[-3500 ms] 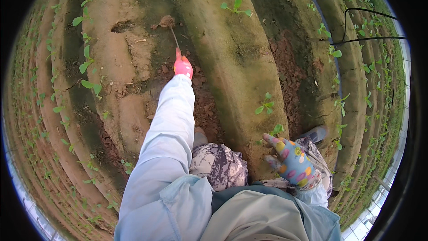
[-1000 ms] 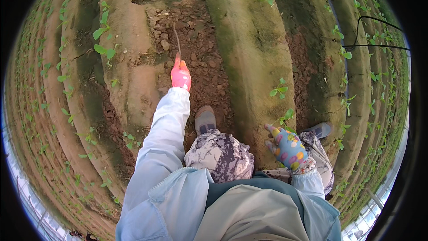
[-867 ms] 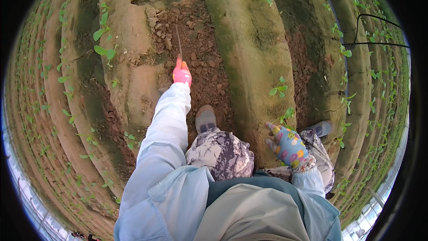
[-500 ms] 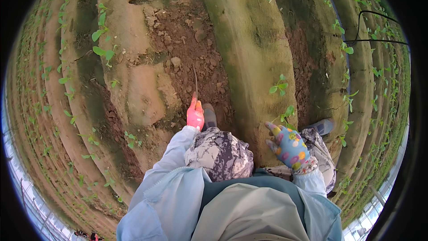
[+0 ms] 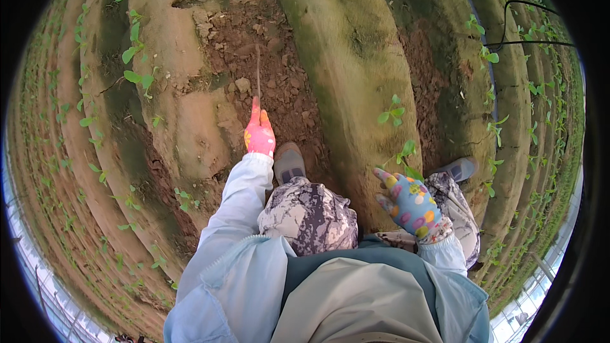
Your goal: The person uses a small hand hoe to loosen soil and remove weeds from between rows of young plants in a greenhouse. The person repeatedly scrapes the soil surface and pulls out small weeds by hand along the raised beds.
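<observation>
Two patterned knees (image 5: 308, 216) come first, and just beyond the left one sits the gray left shoe (image 5: 289, 162), our marker for everything else! Well to the right of that shoe, the right hand (image 5: 412, 208) in its dotted blue glove hangs by the right knee, seemingly propped there to steady the stooped body; its fingers are loosely spread, nothing visible in them. The right shoe (image 5: 459, 169) is planted across the ridge (image 5: 346, 76) from our marker, feet apart, probably for balance and to spare the seedling (image 5: 406, 150) growing between the two

Now just beyond the left shoe, slightly to its left: the left hand (image 5: 259, 133), pink glove, fingers closed firmly around the near end of a thin tool (image 5: 258, 70)! One finger looks laid along it, which would help steer the shaft; gripping it at the end likely buys reach. The tool points straight away from the shoe over crumbled soil (image 5: 295, 82), its far tip too muddied to tell whether buried. Farther still, well right of the marker, a black cable (image 5: 530, 42) loops over planted rows
</observation>
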`<state>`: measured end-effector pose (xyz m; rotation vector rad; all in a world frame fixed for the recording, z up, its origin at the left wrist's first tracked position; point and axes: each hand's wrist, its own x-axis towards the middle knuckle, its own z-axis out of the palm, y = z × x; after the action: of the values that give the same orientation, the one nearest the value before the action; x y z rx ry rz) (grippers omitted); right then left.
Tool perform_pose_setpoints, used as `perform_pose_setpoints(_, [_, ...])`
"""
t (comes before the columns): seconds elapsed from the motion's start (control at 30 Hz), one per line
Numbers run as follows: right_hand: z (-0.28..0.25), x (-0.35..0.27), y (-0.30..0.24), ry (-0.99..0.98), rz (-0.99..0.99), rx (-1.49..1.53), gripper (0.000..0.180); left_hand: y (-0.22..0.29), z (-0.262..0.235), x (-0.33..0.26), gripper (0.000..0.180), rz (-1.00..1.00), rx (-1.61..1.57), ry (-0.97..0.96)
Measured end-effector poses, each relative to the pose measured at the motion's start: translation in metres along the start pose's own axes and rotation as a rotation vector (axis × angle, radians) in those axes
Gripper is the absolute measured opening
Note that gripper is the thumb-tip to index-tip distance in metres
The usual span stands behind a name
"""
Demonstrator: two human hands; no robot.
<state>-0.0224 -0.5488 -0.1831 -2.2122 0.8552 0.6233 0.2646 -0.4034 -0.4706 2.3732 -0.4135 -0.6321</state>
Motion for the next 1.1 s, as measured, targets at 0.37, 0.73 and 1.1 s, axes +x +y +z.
perform_pose_setpoints(0.37, [-0.005,-0.002,0.001,-0.042,0.017,-0.002,0.055,0.024,-0.017,0.047,0.045,0.025,0.106,0.01])
perform_pose_setpoints(0.73, [-0.004,-0.01,0.004,-0.021,-0.058,0.056,0.052,0.036,0.012,0.034,0.044,0.065,-0.345,-0.064])
perform_pose_setpoints(1.1, [0.004,-0.007,0.002,0.243,-0.029,0.173,0.055,0.166,-0.008,-0.053,0.026,0.1,-1.02,-0.789])
